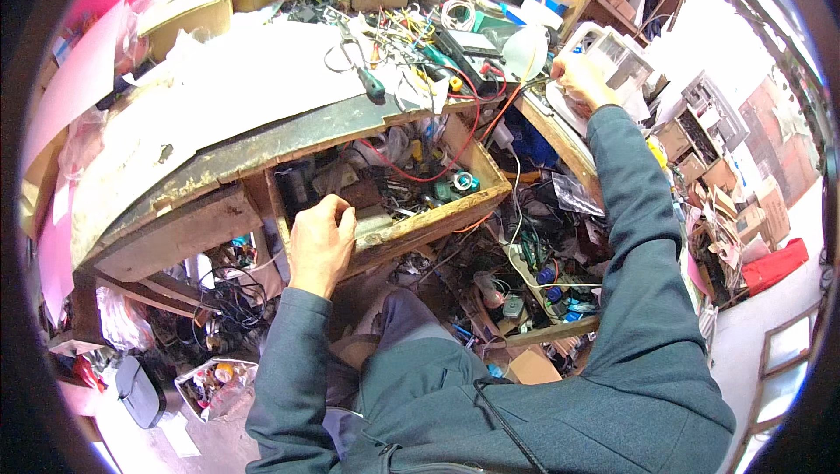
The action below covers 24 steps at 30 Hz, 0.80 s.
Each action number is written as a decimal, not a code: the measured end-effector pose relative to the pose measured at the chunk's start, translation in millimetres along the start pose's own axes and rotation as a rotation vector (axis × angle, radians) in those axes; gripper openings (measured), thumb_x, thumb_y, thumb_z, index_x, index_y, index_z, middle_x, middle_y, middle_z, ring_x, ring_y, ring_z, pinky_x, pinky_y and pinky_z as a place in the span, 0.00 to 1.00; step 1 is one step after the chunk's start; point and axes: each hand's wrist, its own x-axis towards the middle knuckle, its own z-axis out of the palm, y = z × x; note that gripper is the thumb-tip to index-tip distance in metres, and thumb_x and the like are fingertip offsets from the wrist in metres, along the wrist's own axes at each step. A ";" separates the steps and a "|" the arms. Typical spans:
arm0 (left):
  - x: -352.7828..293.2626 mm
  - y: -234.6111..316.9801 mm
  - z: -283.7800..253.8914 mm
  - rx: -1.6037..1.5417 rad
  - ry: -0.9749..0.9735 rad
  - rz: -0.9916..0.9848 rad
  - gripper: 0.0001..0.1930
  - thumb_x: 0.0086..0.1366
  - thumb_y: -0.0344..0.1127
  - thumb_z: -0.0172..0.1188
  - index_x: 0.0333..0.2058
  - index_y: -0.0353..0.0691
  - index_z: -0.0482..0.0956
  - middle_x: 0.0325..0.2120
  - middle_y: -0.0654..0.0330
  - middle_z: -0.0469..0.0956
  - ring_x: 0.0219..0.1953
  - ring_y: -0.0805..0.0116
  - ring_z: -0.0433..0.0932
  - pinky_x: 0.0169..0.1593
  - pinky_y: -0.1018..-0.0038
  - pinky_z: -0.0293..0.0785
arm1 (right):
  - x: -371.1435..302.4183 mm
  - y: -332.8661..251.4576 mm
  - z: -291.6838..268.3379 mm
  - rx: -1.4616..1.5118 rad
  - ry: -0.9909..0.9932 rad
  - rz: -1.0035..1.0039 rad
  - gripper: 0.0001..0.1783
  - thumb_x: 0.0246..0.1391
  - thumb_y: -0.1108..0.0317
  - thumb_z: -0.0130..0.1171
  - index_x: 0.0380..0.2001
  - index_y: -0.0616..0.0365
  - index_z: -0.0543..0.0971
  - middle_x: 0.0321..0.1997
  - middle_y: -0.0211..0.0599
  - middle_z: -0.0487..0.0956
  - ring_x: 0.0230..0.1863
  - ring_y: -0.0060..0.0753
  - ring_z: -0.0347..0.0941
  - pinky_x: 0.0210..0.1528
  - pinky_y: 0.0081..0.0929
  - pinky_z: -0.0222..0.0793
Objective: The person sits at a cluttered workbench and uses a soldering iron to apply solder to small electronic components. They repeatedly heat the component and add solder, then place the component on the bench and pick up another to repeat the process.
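A wooden drawer [429, 227] stands pulled out of the workbench, filled with small parts, tools and a roll of tape [463, 181]. My left hand [322, 245] is closed over the left end of its front edge, fingers curled and partly hidden. Off to the right, my right hand [584, 82] reaches across the bench's right end, beside a clear plastic container [619, 56]. Its fingers are bent together; what they hold, if anything, is too small to make out. Close to it lie a red lead [494, 71] and a black multimeter [472, 43].
Tangled wires and a green-handled tool [372, 84] cover the back of the bench. A white sheet [236, 80] spreads over its left part. Below are cluttered shelves with cables, a box of scraps [219, 386] and a black bin [140, 391]. Cartons [757, 211] pile up at the right.
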 end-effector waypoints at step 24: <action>0.7 -1.2 -0.5 -0.019 -0.020 -0.004 0.10 0.62 0.36 0.61 0.32 0.34 0.82 0.23 0.50 0.82 0.26 0.60 0.82 0.34 0.68 0.75 | -5.2 7.4 -10.6 -0.182 -0.172 0.134 0.14 0.52 0.59 0.54 0.32 0.56 0.84 0.40 0.49 0.83 0.45 0.47 0.80 0.50 0.41 0.72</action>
